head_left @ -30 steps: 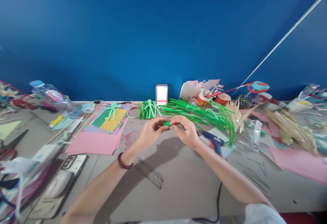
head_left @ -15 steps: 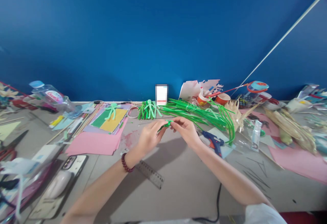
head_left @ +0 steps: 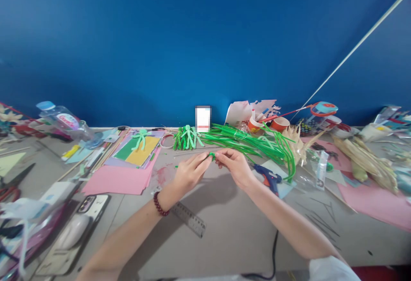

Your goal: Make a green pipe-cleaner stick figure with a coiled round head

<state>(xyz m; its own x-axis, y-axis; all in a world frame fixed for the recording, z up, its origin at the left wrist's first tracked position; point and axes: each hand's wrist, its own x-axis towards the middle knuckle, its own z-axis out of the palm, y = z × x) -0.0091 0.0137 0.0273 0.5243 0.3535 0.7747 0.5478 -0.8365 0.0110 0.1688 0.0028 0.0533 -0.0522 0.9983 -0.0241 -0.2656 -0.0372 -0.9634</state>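
Green fuzzy bit (head_left: 212, 156) sits between the left hand (head_left: 190, 172) and the right hand (head_left: 236, 167) — both pinching it with their fingertips, neither nearer — over the grey table (head_left: 240, 234), too small to tell which way its long side points.

Pinched piece (head_left: 212, 156): bright green
Pipe cleaners (head_left: 231, 134) by the back edge of the tabletop (head_left: 240, 246): vivid green
Tabletop: plain grey
Stick figure (head_left: 140, 137): pale mint
Sheets beneath it (head_left: 138, 157): green and yellow
Paper stack (head_left: 114, 180): pink
Glue gun (head_left: 272, 178): dark blue, orange trigger
Beaded bracelet (head_left: 159, 204): maroon
Wall (head_left: 192, 54): deep blue
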